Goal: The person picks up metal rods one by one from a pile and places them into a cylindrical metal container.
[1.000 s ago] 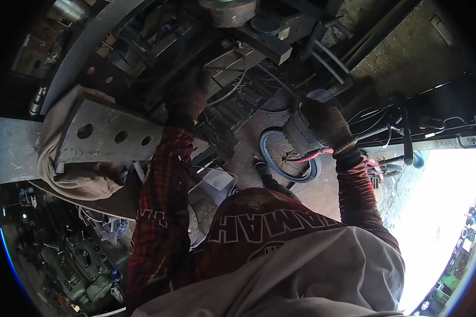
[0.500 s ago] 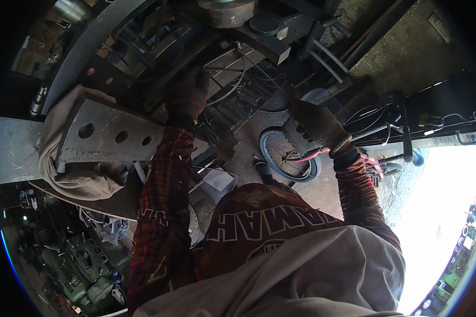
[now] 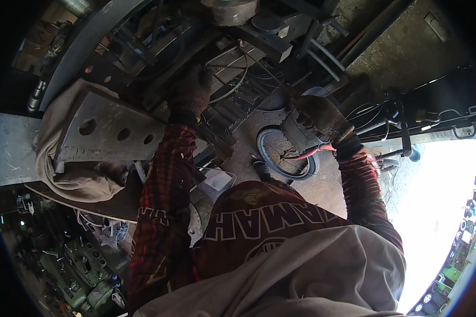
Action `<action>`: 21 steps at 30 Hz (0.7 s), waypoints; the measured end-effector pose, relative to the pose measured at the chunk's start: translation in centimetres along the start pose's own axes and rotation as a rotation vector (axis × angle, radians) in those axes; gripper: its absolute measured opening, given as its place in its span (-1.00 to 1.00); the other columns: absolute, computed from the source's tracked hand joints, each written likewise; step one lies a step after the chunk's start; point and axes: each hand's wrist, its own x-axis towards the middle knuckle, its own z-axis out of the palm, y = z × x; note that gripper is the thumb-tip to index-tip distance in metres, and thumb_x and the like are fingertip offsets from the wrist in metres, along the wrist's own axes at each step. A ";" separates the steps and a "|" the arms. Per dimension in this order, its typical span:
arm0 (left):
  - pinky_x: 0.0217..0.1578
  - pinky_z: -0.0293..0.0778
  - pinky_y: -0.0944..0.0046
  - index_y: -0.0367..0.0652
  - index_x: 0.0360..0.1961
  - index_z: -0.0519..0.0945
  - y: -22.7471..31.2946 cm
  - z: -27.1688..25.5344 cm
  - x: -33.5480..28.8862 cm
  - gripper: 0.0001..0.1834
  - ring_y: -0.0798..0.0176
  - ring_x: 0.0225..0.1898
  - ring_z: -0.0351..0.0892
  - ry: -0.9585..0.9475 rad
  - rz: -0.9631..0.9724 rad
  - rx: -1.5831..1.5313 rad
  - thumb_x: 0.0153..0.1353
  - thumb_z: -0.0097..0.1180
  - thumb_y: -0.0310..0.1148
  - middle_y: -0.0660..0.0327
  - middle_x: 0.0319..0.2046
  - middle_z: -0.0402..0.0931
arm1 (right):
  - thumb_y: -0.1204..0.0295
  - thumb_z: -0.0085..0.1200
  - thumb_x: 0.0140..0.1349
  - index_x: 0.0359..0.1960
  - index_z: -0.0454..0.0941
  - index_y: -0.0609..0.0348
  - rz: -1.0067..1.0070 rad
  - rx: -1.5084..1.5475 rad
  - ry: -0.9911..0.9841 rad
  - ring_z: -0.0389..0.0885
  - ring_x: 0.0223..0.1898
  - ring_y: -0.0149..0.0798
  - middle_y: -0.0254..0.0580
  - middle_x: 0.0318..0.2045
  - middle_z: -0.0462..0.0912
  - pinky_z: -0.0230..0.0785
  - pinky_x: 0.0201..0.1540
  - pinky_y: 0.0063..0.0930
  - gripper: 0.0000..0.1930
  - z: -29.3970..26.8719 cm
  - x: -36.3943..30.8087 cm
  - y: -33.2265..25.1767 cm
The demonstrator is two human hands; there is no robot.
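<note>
My left hand (image 3: 189, 90), in a brown knitted work glove, reaches into the dark metal machinery at the upper middle. Its fingers are lost in shadow, so its grip does not show. Out to the right, my right hand (image 3: 323, 116) wears a similar glove and is closed round the lower end of a thin rod (image 3: 264, 67). From that hand the rod slants up and left to a small reddish joint by a flat steel bar (image 3: 267, 45). A thin curved cable or wire (image 3: 242, 83) hangs between the two hands.
Below my right hand stands a bicycle with a front wheel (image 3: 269, 145) and grey basket (image 3: 299, 129). A holed steel plate (image 3: 111, 129) and beige cloth (image 3: 58, 142) lie by my left arm. Metal bars (image 3: 238, 108) are stacked in the middle; green machine parts (image 3: 79, 264) sit lower left.
My right hand has shifted slightly upward with the rod. My left hand stays in nearly the same place. The whole view has moved a little.
</note>
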 end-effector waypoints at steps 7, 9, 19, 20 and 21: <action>-0.10 0.53 -0.10 0.07 -0.06 0.64 0.5 -0.6 -0.1 -0.53 -0.19 -0.11 0.64 -0.036 -0.044 0.040 0.41 -0.12 0.16 0.02 -0.15 0.66 | 0.21 -0.02 0.55 0.26 0.51 0.13 -0.065 0.414 -0.001 0.51 -0.55 -0.53 -0.42 -0.44 0.57 0.30 -0.56 -0.60 -0.61 1.7 0.1 0.1; -0.11 0.53 -0.10 0.09 -0.07 0.64 0.7 -0.7 -0.2 -0.54 -0.19 -0.12 0.65 -0.049 -0.060 0.034 0.41 -0.12 0.16 0.03 -0.16 0.66 | 0.18 -0.02 0.54 0.27 0.51 0.13 0.013 0.371 0.012 0.41 -0.61 -0.58 -0.48 -0.50 0.51 0.19 -0.60 -0.65 -0.59 1.7 -0.6 -1.3; -0.16 0.54 -0.10 0.07 -0.09 0.63 0.1 -0.2 0.1 -0.53 -0.20 -0.17 0.65 -0.016 -0.009 0.005 0.40 -0.10 0.18 0.01 -0.22 0.66 | 0.11 0.00 0.52 0.25 0.52 0.14 -0.199 0.307 -0.045 0.35 -0.64 -0.59 -0.48 -0.57 0.44 0.18 -0.63 -0.67 -0.55 0.6 1.3 2.0; -0.16 0.54 -0.10 0.06 -0.09 0.63 0.1 -0.3 0.1 -0.53 -0.20 -0.17 0.65 -0.020 -0.005 -0.013 0.40 -0.11 0.18 0.00 -0.23 0.66 | 0.08 0.00 0.51 0.26 0.52 0.12 -0.107 0.356 -0.031 0.37 -0.63 -0.57 -0.48 -0.56 0.45 0.22 -0.62 -0.65 -0.54 1.1 0.4 0.7; -0.15 0.54 -0.11 0.06 -0.08 0.62 0.2 -0.4 0.0 -0.52 -0.20 -0.16 0.65 -0.019 -0.014 0.028 0.40 -0.11 0.18 0.00 -0.22 0.66 | 0.05 0.01 0.51 0.26 0.51 0.11 -0.016 0.405 -0.015 0.39 -0.62 -0.55 -0.47 -0.55 0.47 0.26 -0.60 -0.62 -0.52 1.9 -0.2 -0.1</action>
